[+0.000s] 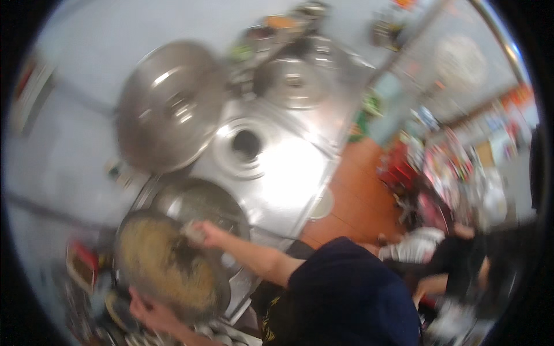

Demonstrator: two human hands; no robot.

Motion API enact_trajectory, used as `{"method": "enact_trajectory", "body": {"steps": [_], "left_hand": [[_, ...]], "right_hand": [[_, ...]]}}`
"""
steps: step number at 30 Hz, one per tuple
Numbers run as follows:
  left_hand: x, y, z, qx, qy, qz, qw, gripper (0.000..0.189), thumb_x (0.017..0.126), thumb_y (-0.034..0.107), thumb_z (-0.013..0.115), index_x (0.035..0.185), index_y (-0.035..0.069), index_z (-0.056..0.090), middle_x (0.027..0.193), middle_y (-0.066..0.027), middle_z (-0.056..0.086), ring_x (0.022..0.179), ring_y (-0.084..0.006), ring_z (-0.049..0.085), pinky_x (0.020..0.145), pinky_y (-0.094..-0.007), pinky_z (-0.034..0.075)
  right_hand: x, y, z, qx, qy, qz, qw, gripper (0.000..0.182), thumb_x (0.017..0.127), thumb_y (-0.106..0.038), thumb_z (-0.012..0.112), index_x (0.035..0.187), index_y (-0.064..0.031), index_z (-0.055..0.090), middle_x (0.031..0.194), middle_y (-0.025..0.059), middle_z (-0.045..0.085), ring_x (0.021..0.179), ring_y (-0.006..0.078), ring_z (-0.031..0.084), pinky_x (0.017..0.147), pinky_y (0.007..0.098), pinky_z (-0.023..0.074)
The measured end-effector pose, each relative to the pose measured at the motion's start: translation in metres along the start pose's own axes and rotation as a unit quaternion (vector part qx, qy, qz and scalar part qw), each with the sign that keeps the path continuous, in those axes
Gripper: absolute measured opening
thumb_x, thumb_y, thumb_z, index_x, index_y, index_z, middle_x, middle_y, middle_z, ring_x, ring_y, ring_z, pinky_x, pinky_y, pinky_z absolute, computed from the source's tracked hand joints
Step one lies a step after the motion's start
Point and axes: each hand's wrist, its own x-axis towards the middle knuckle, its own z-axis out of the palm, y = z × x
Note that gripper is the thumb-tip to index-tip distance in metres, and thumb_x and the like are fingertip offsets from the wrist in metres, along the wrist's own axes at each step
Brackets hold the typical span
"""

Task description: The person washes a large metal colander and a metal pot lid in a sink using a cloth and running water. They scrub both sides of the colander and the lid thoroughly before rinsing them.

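A large round metal wok or lid [162, 259] stands tilted, its visible face patchy tan and grey around a dark middle. My left hand [149, 309] grips its lower edge. My right hand [212, 233] holds a pale, blurred wad, perhaps a cloth or scrubber [193, 232], at the upper right part of that face. Just beyond it, a wide metal basin or wok [216, 203] sits set in the steel stove top [285, 173], partly covered by the tilted piece. Motion blur hides the finger details.
A big steel lid [169, 116] leans on the wall behind the stove, beside a round burner opening [246, 145]. Farther back stands a lidded pot [294, 82]. Red floor tiles [355, 190] lie to the right, with another person's arm [433, 285] and cluttered goods [450, 160] beyond.
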Motion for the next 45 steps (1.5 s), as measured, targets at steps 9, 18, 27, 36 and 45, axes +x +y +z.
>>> {"method": "enact_trajectory", "body": {"steps": [9, 18, 27, 36, 45], "left_hand": [[0.028, 0.039, -0.008, 0.01, 0.046, 0.11, 0.993, 0.041, 0.096, 0.046, 0.054, 0.119, 0.018, 0.072, 0.104, -0.0204, 0.065, 0.089, -0.0408, 0.062, 0.08, -0.0492, 0.051], [0.041, 0.052, -0.017, 0.052, 0.03, 0.157, 0.986, 0.032, 0.09, 0.025, 0.065, 0.121, 0.019, 0.071, 0.096, -0.0155, 0.063, 0.084, -0.0383, 0.061, 0.072, -0.0474, 0.049], [0.041, 0.077, -0.019, 0.046, 0.032, 0.231, 0.971, 0.037, 0.089, 0.011, 0.063, 0.124, 0.018, 0.069, 0.097, -0.0164, 0.062, 0.083, -0.0365, 0.062, 0.075, -0.045, 0.049], [0.031, 0.047, -0.021, 0.071, 0.016, 0.174, 0.982, 0.035, 0.094, 0.022, 0.06, 0.128, 0.019, 0.066, 0.104, -0.015, 0.062, 0.084, -0.0355, 0.062, 0.072, -0.0451, 0.049], [0.009, 0.016, -0.023, -0.004, -0.022, 0.12, 0.992, 0.042, 0.093, 0.003, 0.057, 0.133, 0.015, 0.062, 0.115, -0.0148, 0.058, 0.099, -0.0318, 0.06, 0.085, -0.0388, 0.049]], "right_hand": [[0.027, 0.029, -0.001, -0.045, 0.118, 0.017, 0.992, 0.038, 0.09, -0.034, 0.069, 0.118, -0.0111, 0.056, 0.115, 0.009, 0.058, 0.099, 0.0275, 0.06, 0.081, 0.0458, 0.0581], [0.035, 0.007, -0.004, -0.208, 0.03, -0.072, 0.975, 0.024, 0.09, -0.017, 0.065, 0.111, -0.0062, 0.06, 0.086, 0.0079, 0.061, 0.061, 0.0142, 0.056, 0.047, 0.0294, 0.0437], [0.044, -0.019, 0.006, -0.495, 0.293, -0.16, 0.802, 0.067, 0.093, -0.061, 0.052, 0.089, 0.0042, 0.068, 0.084, 0.0218, 0.067, 0.075, 0.0363, 0.066, 0.069, 0.047, 0.0512], [0.009, -0.002, 0.022, -0.552, 0.318, -0.106, 0.763, 0.064, 0.099, -0.052, 0.043, 0.102, 0.0069, 0.068, 0.109, 0.0292, 0.066, 0.108, 0.0451, 0.062, 0.091, 0.049, 0.048], [-0.027, -0.018, 0.001, -0.531, 0.063, -0.037, 0.844, 0.044, 0.102, -0.04, 0.048, 0.09, -0.0019, 0.067, 0.077, 0.015, 0.066, 0.069, 0.0269, 0.065, 0.066, 0.0389, 0.0521]]}}
